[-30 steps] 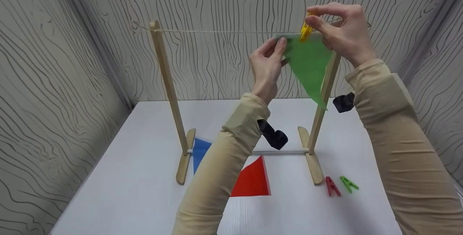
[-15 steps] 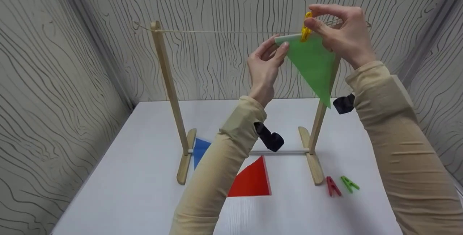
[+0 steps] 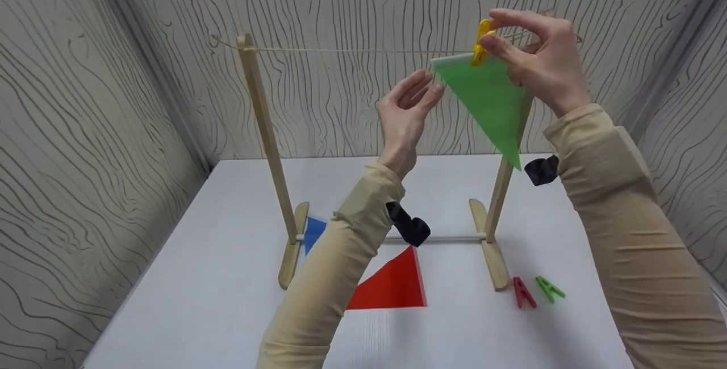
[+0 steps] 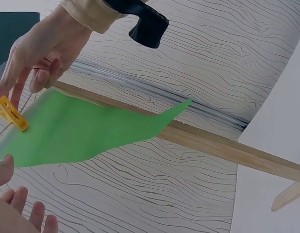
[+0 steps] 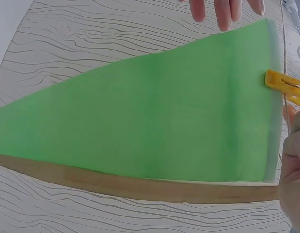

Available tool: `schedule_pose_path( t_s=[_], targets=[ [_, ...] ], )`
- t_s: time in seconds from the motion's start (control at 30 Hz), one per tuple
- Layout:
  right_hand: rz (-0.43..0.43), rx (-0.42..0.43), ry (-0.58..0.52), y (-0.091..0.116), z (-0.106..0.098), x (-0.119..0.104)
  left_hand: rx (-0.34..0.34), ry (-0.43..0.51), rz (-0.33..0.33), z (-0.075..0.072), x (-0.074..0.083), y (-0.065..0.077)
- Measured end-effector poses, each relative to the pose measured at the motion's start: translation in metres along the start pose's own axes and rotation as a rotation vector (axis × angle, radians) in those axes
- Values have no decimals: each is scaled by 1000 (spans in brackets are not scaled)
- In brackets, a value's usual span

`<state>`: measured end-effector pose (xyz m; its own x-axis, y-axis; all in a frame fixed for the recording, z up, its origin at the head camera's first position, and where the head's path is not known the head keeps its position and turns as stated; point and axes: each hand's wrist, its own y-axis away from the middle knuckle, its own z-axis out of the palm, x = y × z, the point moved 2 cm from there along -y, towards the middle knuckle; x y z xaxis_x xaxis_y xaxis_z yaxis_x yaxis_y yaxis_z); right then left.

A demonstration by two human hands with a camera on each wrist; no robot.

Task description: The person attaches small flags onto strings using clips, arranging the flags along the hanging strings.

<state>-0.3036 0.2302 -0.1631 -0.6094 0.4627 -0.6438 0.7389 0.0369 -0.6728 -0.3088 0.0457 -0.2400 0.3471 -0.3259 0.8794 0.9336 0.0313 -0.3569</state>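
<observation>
A green triangular pennant (image 3: 483, 96) with a white top strip hangs point down at the right end of the string (image 3: 341, 50). A yellow clothespin (image 3: 480, 45) bites the strip at the string; its jaws also show over the strip in the right wrist view. Thumb and index finger of my right hand (image 3: 539, 57) hold the clothespin's upper end. My left hand (image 3: 406, 110) is just left of the pennant's upper left corner, fingers loosely bent with nothing between them. In the left wrist view the left fingertips (image 4: 37, 211) are apart from the pennant's edge.
Two wooden posts (image 3: 264, 142) on flat feet carry the string, joined low down by a white rod (image 3: 437, 238). On the white table (image 3: 187, 301) lie a red pennant (image 3: 397, 284) and a blue pennant (image 3: 313, 233), both partly behind the left sleeve. A red clothespin (image 3: 523, 293) and a green clothespin (image 3: 549, 288) lie at right.
My left hand has let go of the pennant's upper left corner and moved down and left. That corner has dropped slightly below the string. The right hand has stayed at the yellow clothespin.
</observation>
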Motion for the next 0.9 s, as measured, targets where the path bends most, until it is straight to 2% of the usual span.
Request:
schedule_pose_path(
  t_s=[0.2,0.37,0.53,0.9],
  targets=[
    [-29,53,-84,7,1,3,-7,-143,3,-12,-10,6],
    [-134,137,-20,16,3,5,17,-260,-23,-23,-21,12],
    [-232,200,-21,27,5,12,19,-300,-58,-34,-38,22],
    [-277,323,-62,62,10,35,39,-352,-172,-62,-86,45]
  ],
)
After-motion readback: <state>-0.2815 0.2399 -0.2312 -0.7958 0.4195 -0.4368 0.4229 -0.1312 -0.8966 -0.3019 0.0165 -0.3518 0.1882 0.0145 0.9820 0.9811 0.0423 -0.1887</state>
